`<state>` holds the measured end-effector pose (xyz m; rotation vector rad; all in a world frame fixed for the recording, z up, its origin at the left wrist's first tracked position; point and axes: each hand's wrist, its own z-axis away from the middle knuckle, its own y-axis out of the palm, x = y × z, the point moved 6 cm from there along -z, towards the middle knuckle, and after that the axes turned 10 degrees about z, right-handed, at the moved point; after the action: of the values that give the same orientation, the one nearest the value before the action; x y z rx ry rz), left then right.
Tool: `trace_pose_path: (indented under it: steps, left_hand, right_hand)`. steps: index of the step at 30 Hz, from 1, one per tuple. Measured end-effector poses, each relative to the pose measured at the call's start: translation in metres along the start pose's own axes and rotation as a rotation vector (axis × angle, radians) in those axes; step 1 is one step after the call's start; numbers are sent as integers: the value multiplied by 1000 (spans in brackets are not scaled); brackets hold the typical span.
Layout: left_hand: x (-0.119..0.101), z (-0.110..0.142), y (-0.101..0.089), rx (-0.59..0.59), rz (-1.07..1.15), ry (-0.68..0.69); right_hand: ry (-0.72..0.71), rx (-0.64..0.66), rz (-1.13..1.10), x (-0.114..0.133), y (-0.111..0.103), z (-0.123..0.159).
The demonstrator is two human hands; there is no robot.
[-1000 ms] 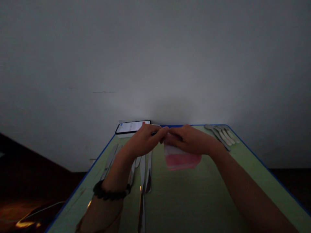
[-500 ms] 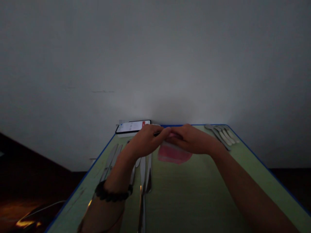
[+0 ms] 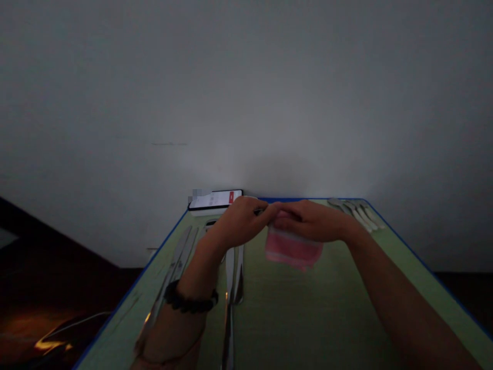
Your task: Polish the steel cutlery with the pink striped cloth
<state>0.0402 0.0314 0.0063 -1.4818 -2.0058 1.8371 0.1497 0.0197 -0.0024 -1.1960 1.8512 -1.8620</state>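
Both my hands meet above the far middle of a green table (image 3: 308,318) with a blue edge. My left hand (image 3: 241,223) is closed on a thin dark utensil whose tip shows between the hands. My right hand (image 3: 314,221) is closed on a pink cloth (image 3: 293,249) with pale stripes, which hangs down below the fingers and wraps the utensil. A dark bead bracelet (image 3: 190,303) sits on my left wrist.
Several knives (image 3: 231,288) lie lengthwise on the left half of the table, some under my left arm. Several spoons (image 3: 356,213) lie at the far right corner. A lit phone (image 3: 215,199) rests at the far left edge against a plain wall.
The pink cloth has shifted under my right hand, first drawn up and left, now hanging lower and to the right. Both hands stay together, and the view has moved slightly.
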Motion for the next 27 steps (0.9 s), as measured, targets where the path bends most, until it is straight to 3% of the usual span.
trace_pose_path:
  steps: [8,12,15,19,23,27]
  left_hand:
    - [3,-1,2,-27,-14,-18]
    - [6,0,5,-25,21,-23]
    - [15,3,5,-24,74,-62]
    - [31,8,-4,-139,173,-93]
    - [37,9,-10,-213,310,-34]
    - [34,10,-16,-267,245,37]
  right_hand:
    - [18,-19,44,-5,4,-5]
    - [19,47,20,-16,2,-1]
    - [99,115,58,-30,0,7]
    - [186,91,58,-46,-9,21]
    - [256,43,46,-59,-17,32]
    - [274,57,31,-59,-16,30]
